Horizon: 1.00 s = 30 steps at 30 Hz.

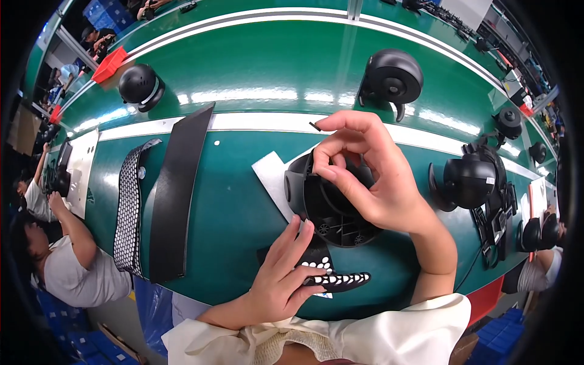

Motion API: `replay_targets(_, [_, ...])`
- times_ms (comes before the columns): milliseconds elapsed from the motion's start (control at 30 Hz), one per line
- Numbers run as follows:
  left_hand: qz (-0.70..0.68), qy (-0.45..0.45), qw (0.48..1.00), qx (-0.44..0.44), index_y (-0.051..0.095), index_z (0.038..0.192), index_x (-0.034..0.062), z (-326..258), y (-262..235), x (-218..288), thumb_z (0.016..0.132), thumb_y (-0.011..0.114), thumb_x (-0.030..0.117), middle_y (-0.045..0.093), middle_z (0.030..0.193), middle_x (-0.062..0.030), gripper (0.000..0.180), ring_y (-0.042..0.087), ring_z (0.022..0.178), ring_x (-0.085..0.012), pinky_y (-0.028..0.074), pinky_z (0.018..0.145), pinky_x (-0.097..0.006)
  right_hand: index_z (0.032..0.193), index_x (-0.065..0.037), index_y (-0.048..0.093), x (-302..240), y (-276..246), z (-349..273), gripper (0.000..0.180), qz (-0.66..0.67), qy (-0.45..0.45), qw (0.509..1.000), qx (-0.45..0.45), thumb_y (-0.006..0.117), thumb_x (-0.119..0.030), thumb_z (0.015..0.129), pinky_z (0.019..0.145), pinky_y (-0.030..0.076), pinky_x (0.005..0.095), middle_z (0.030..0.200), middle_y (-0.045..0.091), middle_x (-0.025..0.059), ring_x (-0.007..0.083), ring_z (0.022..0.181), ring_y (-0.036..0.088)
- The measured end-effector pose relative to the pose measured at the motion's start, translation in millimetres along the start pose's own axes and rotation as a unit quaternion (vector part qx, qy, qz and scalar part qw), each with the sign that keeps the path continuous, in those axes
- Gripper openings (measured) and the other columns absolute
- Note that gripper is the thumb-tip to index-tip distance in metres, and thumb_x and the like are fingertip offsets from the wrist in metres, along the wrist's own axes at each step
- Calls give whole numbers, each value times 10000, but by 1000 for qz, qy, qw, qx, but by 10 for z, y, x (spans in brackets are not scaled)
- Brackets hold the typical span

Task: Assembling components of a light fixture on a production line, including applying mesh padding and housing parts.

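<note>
My right hand (380, 176) is raised over a black round plastic housing (347, 237), its fingers curled. A small black pad (314, 126) sits at the tip of its index finger. The thumb and another finger bend close together by the housing's rim; whether they grip anything is hidden. The housing lies with its hollow, ribbed inside showing, next to a flat pale grey piece (271, 176). My left hand (280, 280) is open, fingers stretched toward the housing's lower left. Its lower fingers touch a curled black strip with white spots (340, 280).
To the left lie a white-spotted strip (129, 213) and a long black sheet (176, 201). Black rounded units (392, 79) (139, 85) stand on the far green surface. Another black unit (468, 182) sits at right beside black straps (496, 225). Co-workers sit at both sides.
</note>
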<state>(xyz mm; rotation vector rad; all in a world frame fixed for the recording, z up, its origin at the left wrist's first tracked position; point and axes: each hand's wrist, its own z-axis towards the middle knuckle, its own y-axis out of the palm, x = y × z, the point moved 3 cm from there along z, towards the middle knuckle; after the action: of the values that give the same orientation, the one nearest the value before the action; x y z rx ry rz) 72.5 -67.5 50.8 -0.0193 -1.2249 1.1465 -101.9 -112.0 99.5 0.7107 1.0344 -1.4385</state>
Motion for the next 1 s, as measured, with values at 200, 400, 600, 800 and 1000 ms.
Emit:
replay_targets(200, [1, 6, 1000, -2, 581, 818, -24, 20, 17, -14, 697, 646, 191, 272, 1321, -258, 256, 281, 1192, -465, 304, 933, -478, 1108, 4, 392, 29, 6, 0, 355, -31, -7, 999, 7, 497, 93, 781, 649, 394, 197, 814, 531, 52, 82, 744, 498])
replay_targets(400, [3, 12, 1000, 4, 573, 805, -39, 35, 20, -7, 687, 651, 175, 257, 1317, -282, 256, 284, 1186, -473, 314, 929, -469, 1069, 5, 424, 11, 18, 5, 327, -128, -57, 989, 50, 526, 94, 771, 647, 428, 217, 838, 548, 66, 103, 752, 538])
replay_targets(600, [9, 6, 1000, 6, 566, 795, -38, 43, 31, 1, 682, 654, 167, 259, 1316, -284, 250, 285, 1185, -475, 315, 929, -470, 1032, -1, 465, -7, 32, 2, 337, -215, -112, 969, 38, 550, 120, 729, 620, 432, 245, 829, 560, 65, 134, 736, 558])
replay_targets(800, [-3, 5, 1000, 10, 562, 794, -33, 30, 27, -32, 674, 659, 160, 274, 1306, -287, 247, 295, 1182, -471, 319, 929, -463, 973, -72, 603, -165, 93, -86, 321, -492, -303, 816, 2, 599, -83, 652, 599, 351, 221, 807, 626, 20, 114, 685, 551])
replay_targets(1000, [4, -2, 1000, 16, 565, 799, -37, 21, 25, -4, 663, 669, 148, 292, 1306, -265, 252, 307, 1183, -452, 324, 929, -458, 1123, 1, 507, -220, -92, -84, 437, -371, -200, 904, -74, 596, -165, 728, 691, 386, 298, 955, 620, 93, 184, 794, 589])
